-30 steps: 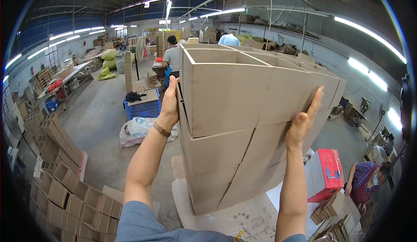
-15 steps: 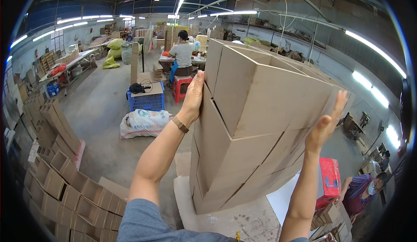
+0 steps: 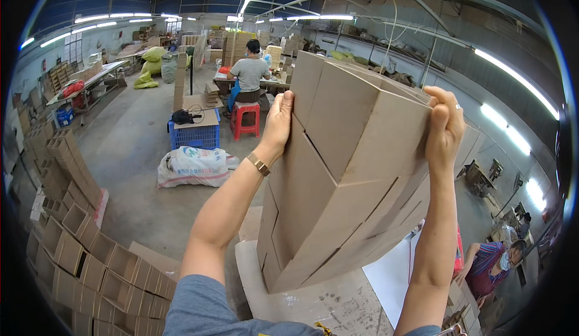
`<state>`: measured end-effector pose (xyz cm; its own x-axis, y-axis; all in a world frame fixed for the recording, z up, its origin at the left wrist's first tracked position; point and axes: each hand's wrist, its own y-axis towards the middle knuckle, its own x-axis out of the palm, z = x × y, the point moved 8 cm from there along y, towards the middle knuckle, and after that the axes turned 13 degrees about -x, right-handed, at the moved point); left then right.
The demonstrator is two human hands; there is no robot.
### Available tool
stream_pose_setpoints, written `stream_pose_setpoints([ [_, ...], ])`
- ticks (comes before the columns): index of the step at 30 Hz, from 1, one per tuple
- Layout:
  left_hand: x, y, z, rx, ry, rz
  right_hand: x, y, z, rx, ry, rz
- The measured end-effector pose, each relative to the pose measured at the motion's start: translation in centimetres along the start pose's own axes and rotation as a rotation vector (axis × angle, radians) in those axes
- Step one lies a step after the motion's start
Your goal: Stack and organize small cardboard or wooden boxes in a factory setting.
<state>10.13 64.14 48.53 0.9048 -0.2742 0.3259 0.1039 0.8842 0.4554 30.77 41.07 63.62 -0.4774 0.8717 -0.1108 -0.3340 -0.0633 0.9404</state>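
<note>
A tall stack of grey-brown cardboard boxes (image 3: 307,215) stands in front of me on a worktable (image 3: 344,303). Its uppermost box (image 3: 386,134) has an open top with thin walls and partitions. My left hand (image 3: 276,128) presses against that box's left side, thumb up, its other fingers partly hidden. On the opposite side, my right hand (image 3: 445,134) grips the upper right edge, with fingers bent over the rim. The top box sits slightly out of line with those below, and dark gaps show between the layers.
Many open boxes (image 3: 120,260) are stacked at lower left. Beyond the table lie a white sack (image 3: 194,167) and a blue crate (image 3: 194,136). A person sits on a red stool (image 3: 245,120) farther back; another person in a striped top (image 3: 488,263) is at lower right.
My right hand has gone from open beside the stack to bent over the top box's upper right edge. My left hand stays on the left side. The view has shifted slightly.
</note>
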Motion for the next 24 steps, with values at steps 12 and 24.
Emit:
stream_pose_setpoints([
  [12, 0.1, -1.6, 2.4, 0.251, 0.277, 0.096, 0.5, 0.1, -0.3, 0.119, 0.354, 0.041],
  [24, 1.2, -2.6, 2.3, 0.278, 0.22, 0.031, -0.9, -0.1, -2.6, -0.147, -0.056, 0.064],
])
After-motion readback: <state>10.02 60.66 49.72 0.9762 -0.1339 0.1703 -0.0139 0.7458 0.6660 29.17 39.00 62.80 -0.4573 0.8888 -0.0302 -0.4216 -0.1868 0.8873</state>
